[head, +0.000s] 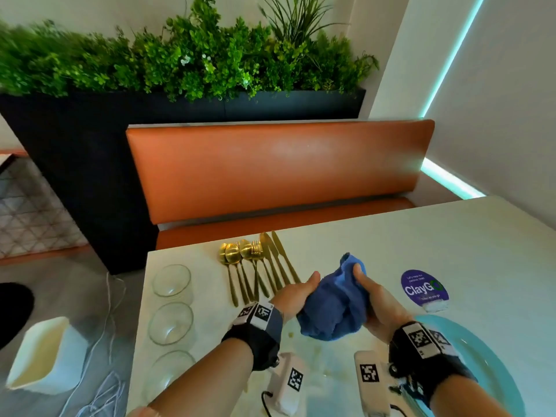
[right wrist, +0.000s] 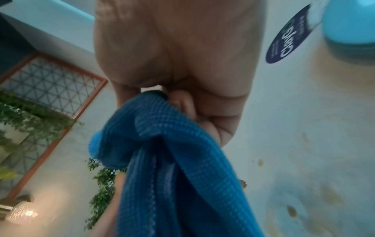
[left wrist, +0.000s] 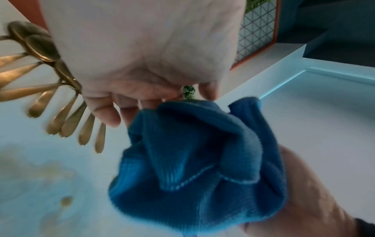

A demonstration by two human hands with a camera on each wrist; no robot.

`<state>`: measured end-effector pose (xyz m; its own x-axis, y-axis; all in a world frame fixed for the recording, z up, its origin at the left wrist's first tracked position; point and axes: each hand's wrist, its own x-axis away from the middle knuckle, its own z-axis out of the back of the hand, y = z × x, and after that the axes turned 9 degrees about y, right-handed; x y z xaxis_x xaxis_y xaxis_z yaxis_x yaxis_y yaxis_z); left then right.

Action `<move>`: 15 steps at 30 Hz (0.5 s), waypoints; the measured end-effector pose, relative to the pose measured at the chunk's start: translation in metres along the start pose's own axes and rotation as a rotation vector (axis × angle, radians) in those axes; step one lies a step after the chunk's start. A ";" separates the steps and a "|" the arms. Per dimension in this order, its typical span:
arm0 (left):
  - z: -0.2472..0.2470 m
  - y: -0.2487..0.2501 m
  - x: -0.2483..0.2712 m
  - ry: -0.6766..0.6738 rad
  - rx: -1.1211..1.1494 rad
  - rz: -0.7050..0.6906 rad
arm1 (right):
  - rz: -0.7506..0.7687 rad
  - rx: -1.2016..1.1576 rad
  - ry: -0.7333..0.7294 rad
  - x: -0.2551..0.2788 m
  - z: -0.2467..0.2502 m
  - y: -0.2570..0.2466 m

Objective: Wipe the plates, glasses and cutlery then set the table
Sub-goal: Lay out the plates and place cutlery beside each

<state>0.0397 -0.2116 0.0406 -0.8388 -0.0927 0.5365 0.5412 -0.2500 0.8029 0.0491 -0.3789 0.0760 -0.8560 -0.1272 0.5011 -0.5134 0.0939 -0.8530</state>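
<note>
Both hands, left (head: 296, 296) and right (head: 379, 305), hold the cloth (head: 334, 305) bunched above the surface (head: 391, 236), fingers clenched on it, probably gathering a wiping pad. Cutlery (head: 255, 266) lies untouched.

Blue cloth (head: 332, 305), gold cutlery (head: 255, 266), turquoise plate (head: 481, 356), orange bench (head: 270, 167).

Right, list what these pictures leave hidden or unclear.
- Turquoise plate: head view, cut by the frame edge and covered by the right wrist; whether it is a stack is unclear.
- Gold cutlery: overlapping, so no exact count; left wrist view blurs it.
- Left hand fingers: behind the blue cloth.
- Nearest glass: faint.
</note>
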 end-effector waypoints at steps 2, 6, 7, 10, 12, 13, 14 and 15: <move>0.002 -0.012 0.023 -0.084 0.029 -0.106 | 0.025 -0.074 0.035 0.021 0.002 0.009; 0.005 -0.036 0.073 -0.181 0.007 -0.262 | -0.087 -0.112 0.076 0.065 0.003 0.037; 0.005 -0.041 0.085 -0.192 0.006 -0.280 | -0.106 -0.043 0.125 0.075 0.003 0.045; 0.003 -0.059 0.110 -0.246 -0.033 -0.307 | -0.121 0.121 0.307 0.105 0.002 0.066; 0.003 -0.074 0.124 -0.278 -0.084 -0.310 | -0.130 0.174 0.324 0.125 -0.003 0.080; 0.003 -0.080 0.130 -0.285 -0.106 -0.304 | -0.141 0.204 0.320 0.133 -0.005 0.086; 0.004 -0.087 0.136 -0.290 -0.125 -0.290 | -0.151 0.243 0.322 0.140 -0.007 0.092; 0.005 -0.093 0.141 -0.293 -0.133 -0.282 | -0.156 0.280 0.326 0.144 -0.007 0.099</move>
<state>-0.1286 -0.1967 0.0430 -0.8899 0.2702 0.3677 0.2650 -0.3500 0.8985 -0.1255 -0.3807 0.0654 -0.7675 0.2029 0.6081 -0.6396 -0.1782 -0.7478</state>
